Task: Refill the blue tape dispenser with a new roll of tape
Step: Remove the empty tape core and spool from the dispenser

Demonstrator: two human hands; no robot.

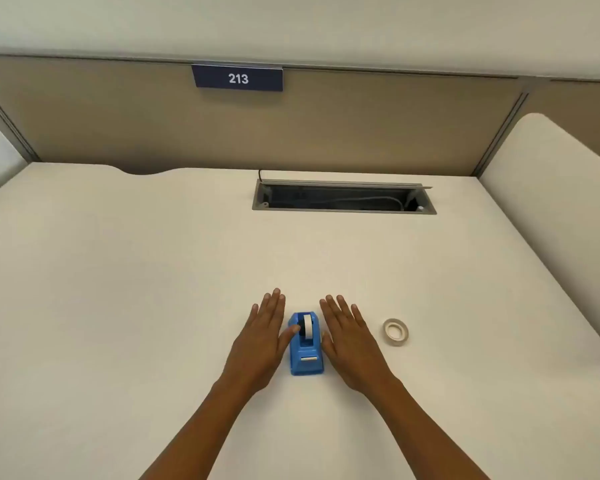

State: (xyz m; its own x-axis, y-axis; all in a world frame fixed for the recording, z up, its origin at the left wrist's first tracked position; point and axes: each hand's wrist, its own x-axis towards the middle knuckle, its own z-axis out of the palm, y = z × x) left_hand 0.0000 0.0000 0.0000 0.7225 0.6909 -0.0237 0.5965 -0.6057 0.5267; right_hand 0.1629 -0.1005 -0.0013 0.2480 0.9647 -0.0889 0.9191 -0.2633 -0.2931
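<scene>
Head view showed your left hand and right hand flat, spread and holding nothing, flanking the blue tape dispenser on the table. Its light body might have skidded towards the new roll to your right had you tugged one-handed.

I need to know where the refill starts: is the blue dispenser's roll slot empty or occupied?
Occupied. A white roll sits upright in the blue dispenser; how much tape it has left cannot be told. The spare roll lies flat on the desk.
</scene>
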